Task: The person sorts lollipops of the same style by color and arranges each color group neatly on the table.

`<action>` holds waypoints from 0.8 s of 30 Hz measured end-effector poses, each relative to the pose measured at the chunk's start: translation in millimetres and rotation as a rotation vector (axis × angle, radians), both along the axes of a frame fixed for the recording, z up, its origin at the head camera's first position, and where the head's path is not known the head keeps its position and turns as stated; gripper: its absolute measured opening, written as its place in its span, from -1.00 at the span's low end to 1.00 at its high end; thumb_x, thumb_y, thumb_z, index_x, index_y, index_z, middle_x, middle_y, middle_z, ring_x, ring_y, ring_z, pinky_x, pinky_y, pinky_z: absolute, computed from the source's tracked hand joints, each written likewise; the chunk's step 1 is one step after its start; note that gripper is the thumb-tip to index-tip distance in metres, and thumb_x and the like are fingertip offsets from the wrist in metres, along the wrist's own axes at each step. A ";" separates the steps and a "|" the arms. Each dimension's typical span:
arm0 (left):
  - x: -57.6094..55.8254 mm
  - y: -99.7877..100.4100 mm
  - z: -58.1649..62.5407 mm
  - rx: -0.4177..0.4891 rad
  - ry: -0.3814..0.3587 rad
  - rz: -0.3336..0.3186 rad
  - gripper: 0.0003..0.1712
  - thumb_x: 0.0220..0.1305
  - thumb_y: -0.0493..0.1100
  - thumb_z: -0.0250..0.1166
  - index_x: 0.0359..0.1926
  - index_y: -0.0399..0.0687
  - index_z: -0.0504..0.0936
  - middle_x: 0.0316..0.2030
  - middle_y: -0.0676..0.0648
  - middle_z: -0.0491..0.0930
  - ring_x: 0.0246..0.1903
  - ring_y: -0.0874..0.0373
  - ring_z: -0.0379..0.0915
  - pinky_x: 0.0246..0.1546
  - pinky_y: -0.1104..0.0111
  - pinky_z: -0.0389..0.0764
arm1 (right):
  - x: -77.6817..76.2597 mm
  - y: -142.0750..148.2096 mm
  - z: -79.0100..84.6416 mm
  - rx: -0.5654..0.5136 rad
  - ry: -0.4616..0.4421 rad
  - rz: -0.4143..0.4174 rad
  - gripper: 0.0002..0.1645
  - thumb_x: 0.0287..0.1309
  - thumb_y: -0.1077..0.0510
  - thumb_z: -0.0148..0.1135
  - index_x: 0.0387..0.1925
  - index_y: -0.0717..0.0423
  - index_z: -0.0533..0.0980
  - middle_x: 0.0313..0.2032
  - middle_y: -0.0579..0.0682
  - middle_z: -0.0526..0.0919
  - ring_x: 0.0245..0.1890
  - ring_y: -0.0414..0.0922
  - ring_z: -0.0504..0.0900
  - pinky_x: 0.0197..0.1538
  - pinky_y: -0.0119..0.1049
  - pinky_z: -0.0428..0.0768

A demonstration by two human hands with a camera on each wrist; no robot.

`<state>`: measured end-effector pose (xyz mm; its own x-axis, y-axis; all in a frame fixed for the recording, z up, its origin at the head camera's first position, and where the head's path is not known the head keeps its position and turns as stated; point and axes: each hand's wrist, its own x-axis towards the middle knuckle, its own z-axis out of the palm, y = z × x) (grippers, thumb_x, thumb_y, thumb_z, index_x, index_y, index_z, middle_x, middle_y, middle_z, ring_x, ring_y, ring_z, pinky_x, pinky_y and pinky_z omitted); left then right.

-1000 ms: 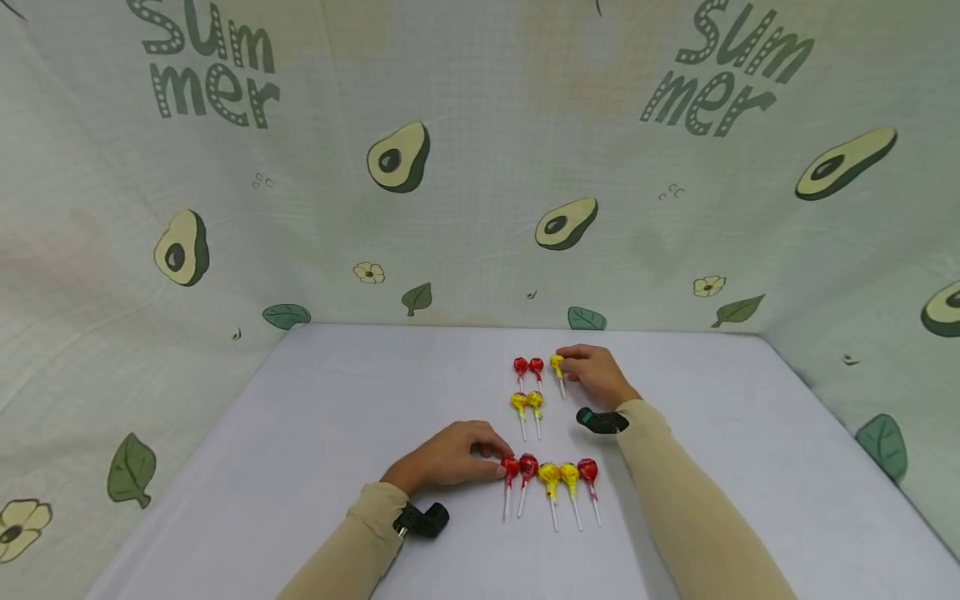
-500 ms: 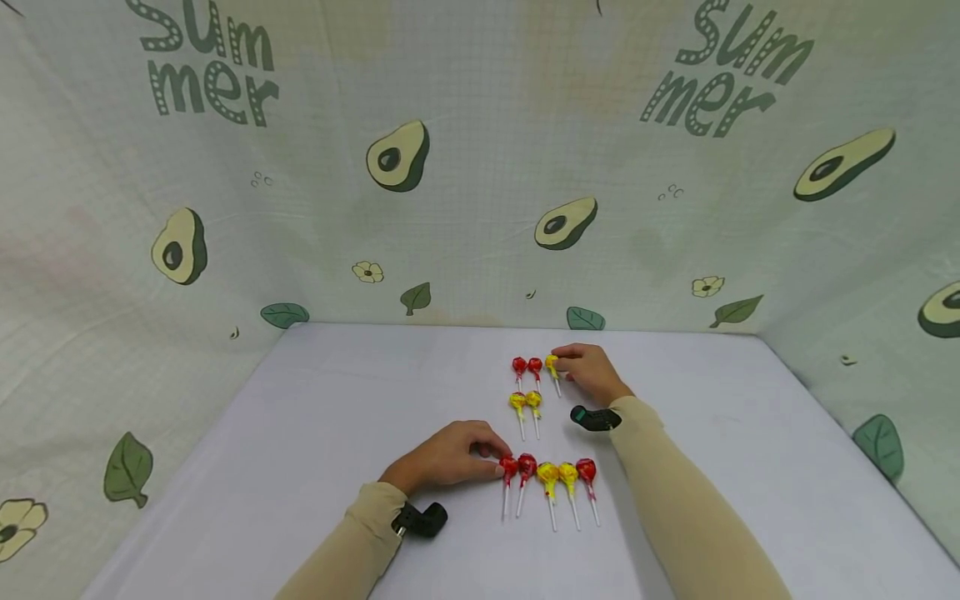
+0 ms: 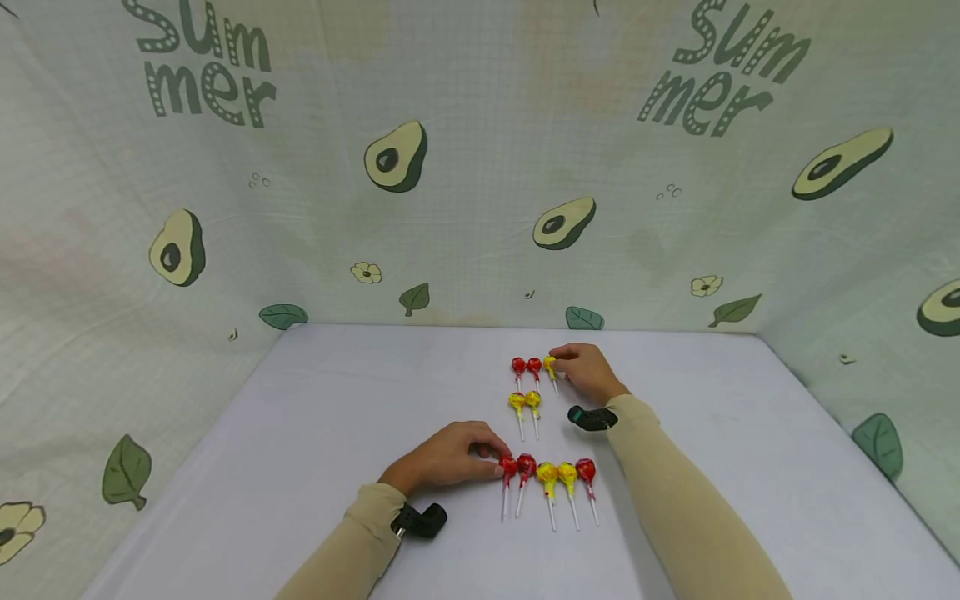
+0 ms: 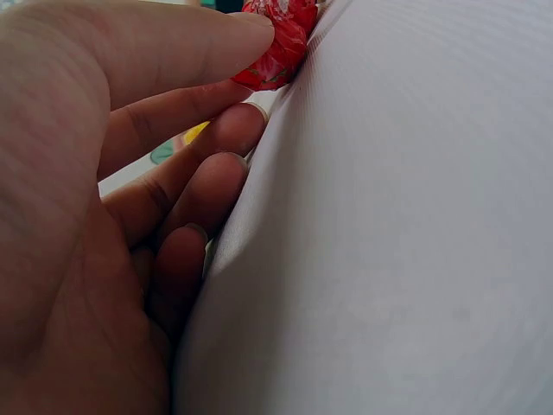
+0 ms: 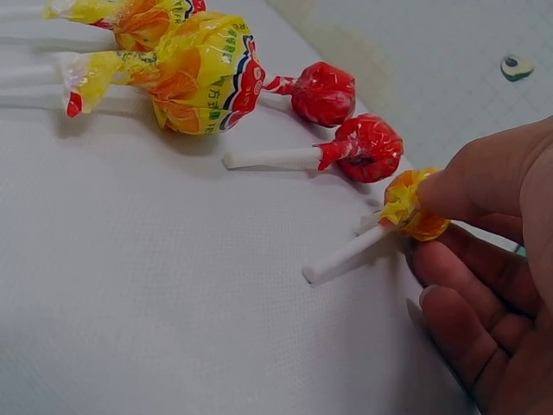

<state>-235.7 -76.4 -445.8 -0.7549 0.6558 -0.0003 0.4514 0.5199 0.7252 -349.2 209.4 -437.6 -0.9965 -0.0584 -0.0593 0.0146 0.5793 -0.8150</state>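
In the head view my right hand (image 3: 588,371) pinches a yellow lollipop (image 5: 406,207) by its wrapped head, at the right end of the far row. Two red lollipops (image 5: 367,149) lie just left of it, and two yellow lollipops (image 3: 525,402) lie in front of those. My left hand (image 3: 453,454) pinches the head of a red lollipop (image 4: 281,47) between thumb and index finger, at the left end of the near row. That row continues rightward with another red lollipop (image 3: 527,467), two yellow lollipops (image 3: 557,475) and a red lollipop (image 3: 586,471).
All the lollipops lie on a white-covered table (image 3: 300,467), sticks toward me. Behind the table's far edge hangs a pale cloth (image 3: 480,167) printed with avocados and leaves. Black wrist cameras (image 3: 592,418) sit on both sleeves.
My right hand has slid the yellow lollipop slightly left, closer to the two red ones in the far row. The left hand stays on its red lollipop.
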 end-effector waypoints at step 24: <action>-0.4 0.6 0.6 0.004 -0.006 -0.007 -0.79 0.27 0.02 0.41 -0.07 0.29 0.74 -0.21 0.31 0.57 -0.18 0.33 0.45 -0.10 0.41 0.50 | 0.1 -0.2 -4.3 0.048 0.025 0.010 -0.62 0.36 0.02 0.21 0.13 0.04 0.62 0.11 0.06 0.62 0.00 0.02 0.54 0.11 -0.06 0.52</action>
<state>-236.1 -75.9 -445.2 -0.7501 0.6614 -0.0023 0.4507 0.5136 0.7301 -349.0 209.2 -441.8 -0.9971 -0.0664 -0.0376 -0.0115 0.6178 -0.7862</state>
